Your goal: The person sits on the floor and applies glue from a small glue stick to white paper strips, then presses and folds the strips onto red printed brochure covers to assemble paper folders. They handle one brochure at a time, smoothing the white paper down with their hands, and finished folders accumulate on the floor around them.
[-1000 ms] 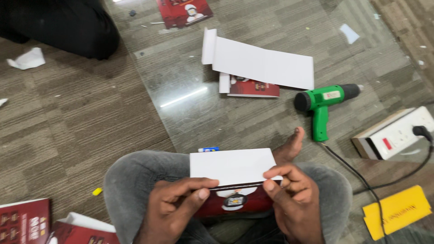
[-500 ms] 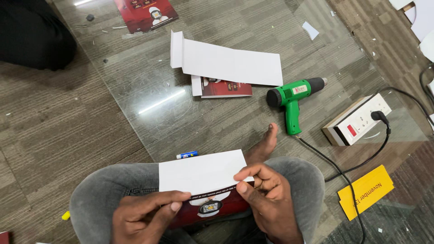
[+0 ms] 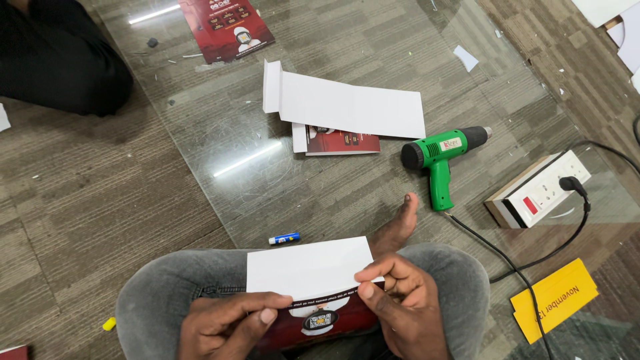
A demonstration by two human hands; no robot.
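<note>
View: looking down from the head at a seated person's lap, grey-trousered knees spread across the bottom of the frame, one bare foot (image 3: 398,227) pointing up toward the centre.

Held thing: a folded card, white paper above and dark red printed panel below (image 3: 310,270), lies in the lower centre, over the lap. Its long axis runs left to right, tilted slightly up to the right; the white flap points away from the person, toward the top of the frame.

Left hand: the left hand (image 3: 223,323) sits at the lower left of the card, fingers stretched along the fold line, thumb and fingertips pinching the card's near left edge.

Right hand: the right hand (image 3: 407,303) is at the card's lower right, fingers curled, pinching the right end of the fold between thumb and fingertips.

Floor: a sheet of clear glass (image 3: 360,60) lies over brown striped carpet and fills the upper middle.

On the glass: a long white folded paper sheet (image 3: 350,110) lies in the upper centre, partly covering a small red printed card (image 3: 343,142). A red printed leaflet (image 3: 227,27) lies at the top.

Tools: a green and black heat gun (image 3: 440,157) lies right of centre, its black cord trailing to the lower right. A white power strip with a black plug (image 3: 540,190) sits at the right.

Small items: a blue and white glue stick (image 3: 285,238) lies just above the card. A yellow paper slip (image 3: 553,299) lies at the lower right.
</note>
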